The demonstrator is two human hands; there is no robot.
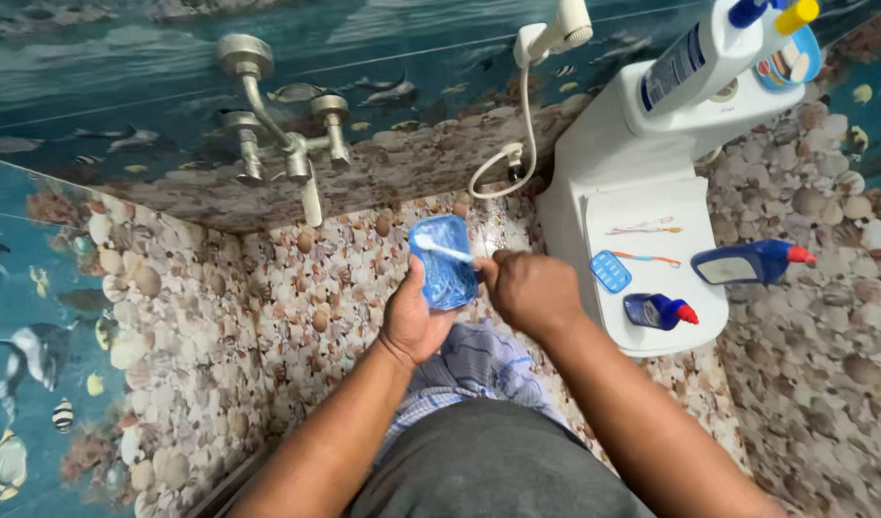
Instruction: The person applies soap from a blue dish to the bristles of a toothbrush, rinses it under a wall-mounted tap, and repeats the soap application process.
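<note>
Head view, going left to right: metal wall taps (285, 144) up at about 11 o'clock on the fish-print tiles, nothing running as far as I can see. Dead centre, the left hand (413, 321) has its grip clamped round the lower end of a blue soap dish (445, 261), held upright in mid-air over the shell-pattern floor. The right hand (528, 288) has its grip closed on a white toothbrush (444, 250), bristle end laid across the top of the dish, so it looks like scrubbing is mid-way; can't tell how clean it is. At 1 o'clock a hand sprayer (555, 34) hangs on the wall. Over at 3 o'clock, the closed white toilet lid (651, 216) carries a small blue lid (610, 271), two more toothbrushes (645, 244) and two blue cleaner bottles (707, 286), all untouched.
</note>
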